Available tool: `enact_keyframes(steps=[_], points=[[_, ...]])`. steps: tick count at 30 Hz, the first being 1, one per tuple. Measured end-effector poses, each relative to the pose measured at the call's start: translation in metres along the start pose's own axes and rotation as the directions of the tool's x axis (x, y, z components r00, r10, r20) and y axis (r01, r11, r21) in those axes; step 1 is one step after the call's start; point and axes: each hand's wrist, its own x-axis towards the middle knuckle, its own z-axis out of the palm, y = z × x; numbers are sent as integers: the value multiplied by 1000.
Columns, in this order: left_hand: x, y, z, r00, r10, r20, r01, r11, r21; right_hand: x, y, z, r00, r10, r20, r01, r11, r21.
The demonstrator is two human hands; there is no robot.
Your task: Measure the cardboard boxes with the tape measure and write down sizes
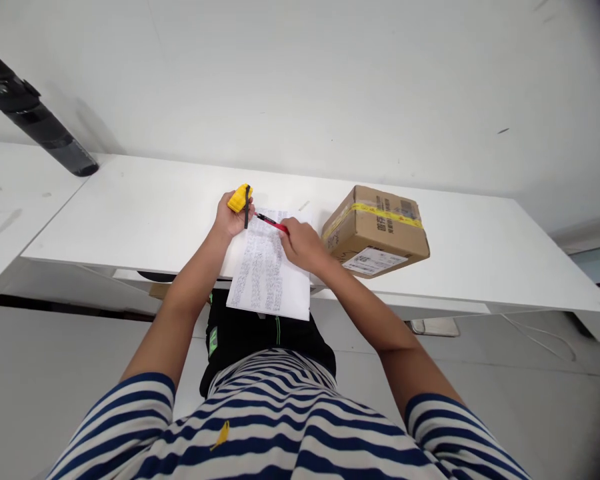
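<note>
My left hand (233,217) is closed around a yellow tape measure (239,199) with a black strap (247,212) hanging from it. In my right hand (303,243) is a slim red-and-black pen-shaped tool (274,222); its tip points left at my left fingers. I cannot tell exactly what kind of tool it is, nor whether the tip touches anything. Below both hands lies a white sheet of paper (294,297) covered in columns of small blue marks. Its near end sticks out past the table's front edge.
A taped brown cardboard box (363,230) stands on the white table (145,213), right of my right hand. Far left, a dark bottle (50,127) rests by the wall. Beneath the table's right part, a pale flat object (436,327) and a white cable (540,340) show.
</note>
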Motion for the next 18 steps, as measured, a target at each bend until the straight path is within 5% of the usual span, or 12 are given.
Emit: enact_keyframes(steps=[6, 11, 18], points=[[-6, -5, 3, 983, -144, 112, 123, 977, 176, -35, 13, 14, 963, 93, -251, 37, 882, 470], [-6, -6, 1, 977, -186, 102, 151, 948, 281, -21, 16, 25, 940, 341, 4, -209, 568, 796], [5, -6, -9, 969, -199, 147, 153, 948, 279, -24, 19, 30, 906, 422, 8, -304, 638, 708]])
